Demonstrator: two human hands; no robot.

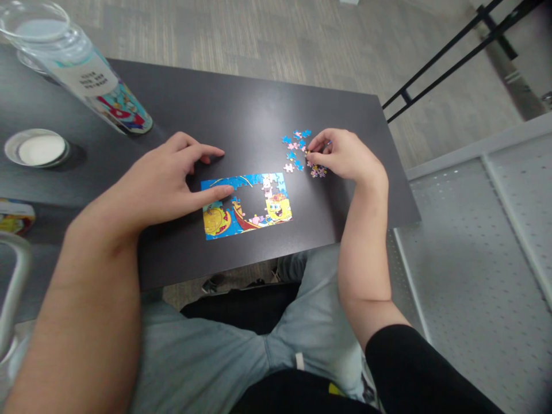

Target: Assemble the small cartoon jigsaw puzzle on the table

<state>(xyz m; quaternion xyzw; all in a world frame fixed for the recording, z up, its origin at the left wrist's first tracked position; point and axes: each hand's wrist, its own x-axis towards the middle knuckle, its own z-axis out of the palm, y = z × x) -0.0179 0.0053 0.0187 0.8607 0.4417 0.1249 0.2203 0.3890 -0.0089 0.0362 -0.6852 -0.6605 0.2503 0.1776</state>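
A partly assembled cartoon jigsaw puzzle (278, 210) lies on the dark table, with a gap in its middle where the tabletop shows through. My left hand (159, 178) is open beside it, the thumb resting on the puzzle's upper left part and the index finger stretched over the table. To the right of the puzzle is a loose scatter of small puzzle pieces (292, 155), blue, pink and yellow. Over the right side of this pile, my right hand (345, 154) pinches thumb and forefinger together at a small puzzle piece (307, 153), largely covered by the fingertips.
A tall clear canister (92, 75) with a printed label stands at the table's far left. Nearer to me are a round white-topped lid (37, 148) and a colourful printed item (16, 217). The table (241, 109) ends at the right beside a grey perforated panel (470, 270).
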